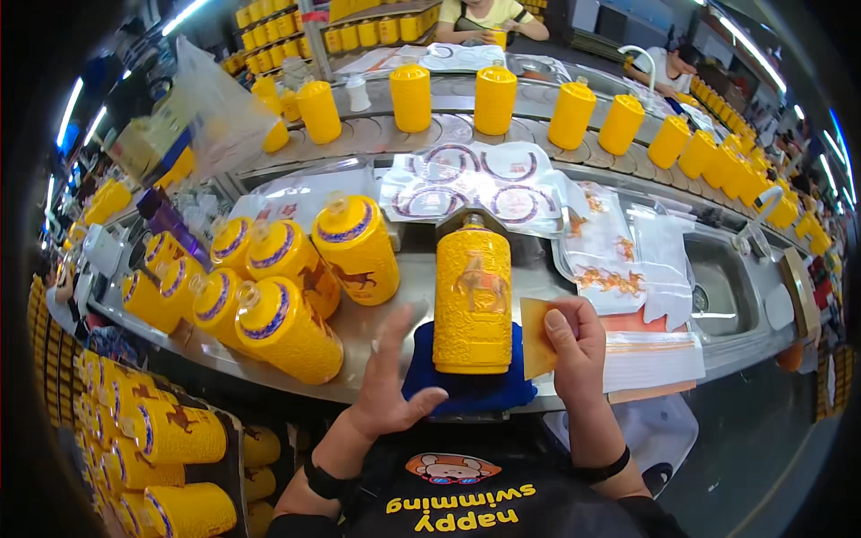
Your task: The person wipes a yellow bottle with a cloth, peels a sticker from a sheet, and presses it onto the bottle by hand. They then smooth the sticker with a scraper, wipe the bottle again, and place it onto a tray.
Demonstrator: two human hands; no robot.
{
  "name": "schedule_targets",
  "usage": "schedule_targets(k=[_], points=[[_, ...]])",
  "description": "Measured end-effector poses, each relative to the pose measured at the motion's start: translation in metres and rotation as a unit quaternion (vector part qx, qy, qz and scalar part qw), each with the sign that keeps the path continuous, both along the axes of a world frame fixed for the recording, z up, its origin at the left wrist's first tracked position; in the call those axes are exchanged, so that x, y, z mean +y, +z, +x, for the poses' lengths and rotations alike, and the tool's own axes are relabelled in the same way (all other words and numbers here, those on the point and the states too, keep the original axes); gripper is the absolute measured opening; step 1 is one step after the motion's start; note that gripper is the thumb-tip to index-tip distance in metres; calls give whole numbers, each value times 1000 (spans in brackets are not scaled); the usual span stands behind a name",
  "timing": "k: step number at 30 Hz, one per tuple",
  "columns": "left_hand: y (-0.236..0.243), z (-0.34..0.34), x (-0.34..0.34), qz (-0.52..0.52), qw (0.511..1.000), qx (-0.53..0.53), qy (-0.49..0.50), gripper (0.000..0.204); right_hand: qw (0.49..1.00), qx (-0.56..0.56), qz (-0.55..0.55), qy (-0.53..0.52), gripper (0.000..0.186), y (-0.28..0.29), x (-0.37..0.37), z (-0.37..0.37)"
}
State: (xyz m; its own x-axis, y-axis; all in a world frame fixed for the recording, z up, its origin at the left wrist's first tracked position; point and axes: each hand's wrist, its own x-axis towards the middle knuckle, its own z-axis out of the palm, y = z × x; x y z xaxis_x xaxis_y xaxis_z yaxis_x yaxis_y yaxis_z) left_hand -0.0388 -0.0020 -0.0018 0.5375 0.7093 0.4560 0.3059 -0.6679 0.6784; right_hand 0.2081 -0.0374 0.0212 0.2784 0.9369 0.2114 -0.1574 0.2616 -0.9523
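A yellow embossed bottle [473, 309] lies in front of me on a dark blue cloth [484, 400], its neck pointing away from me against a metal holder. A horse decal [482, 285] shows on its upper side. To its left, my left hand [387, 381] is spread open, slightly blurred, and holds nothing. At the bottle's right side my right hand [577, 345] pinches a flat amber scraper [538, 339] between thumb and fingers. The scraper's edge is close to the bottle; whether they touch I cannot tell.
Several yellow bottles with purple collar bands [357, 251] stand at left. Decal sheets [471, 184] and horse decals [610, 280] lie beyond and to the right. A sink [722, 291] sits far right. Yellow bottles line a conveyor [448, 125]; people work behind it.
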Motion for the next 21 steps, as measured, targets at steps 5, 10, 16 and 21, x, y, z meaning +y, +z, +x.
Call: schedule_targets(k=[5,10,16,21], points=[[8,32,21,-145,963,-224,26,81,1000,0,-24,6,16,17,16,-10],[4,58,50,-282,917,-282,20,81,995,-70,-50,42,15,13,35,-10],[7,56,48,-365,853,-370,-42,76,796,-540,265,-66,15,51,46,-13],[16,56,46,-413,804,-418,-85,67,905,-397,145,37,13,55,76,-4]])
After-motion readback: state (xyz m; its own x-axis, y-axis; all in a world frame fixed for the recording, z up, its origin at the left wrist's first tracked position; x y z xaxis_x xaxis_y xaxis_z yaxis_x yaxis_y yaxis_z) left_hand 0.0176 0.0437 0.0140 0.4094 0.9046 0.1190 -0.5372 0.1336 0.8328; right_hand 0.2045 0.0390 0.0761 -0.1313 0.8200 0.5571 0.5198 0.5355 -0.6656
